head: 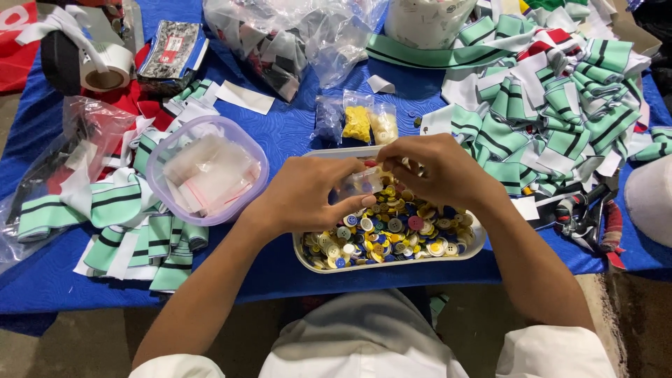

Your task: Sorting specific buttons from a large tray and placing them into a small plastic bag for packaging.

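**Small bag held over the button tray**

Your left hand [308, 192] and right hand [437, 168] meet above the white tray [392, 264], both pinching a small clear plastic bag [360, 183] between fingertips; what is inside it is too small to tell. The tray under them is still heaped with mixed coloured buttons [392, 231], so most of the sorting looks undone. Just beyond the tray lie three little filled bags [358, 122], and a lilac tub [207, 171] of clear bags sits to your left. Room is tight: green striped fabric pieces [553, 112] crowd the right, more lie left, and scissors [584, 213] rest near your right forearm. The tray sits close to the near edge of the blue surface [294, 126].
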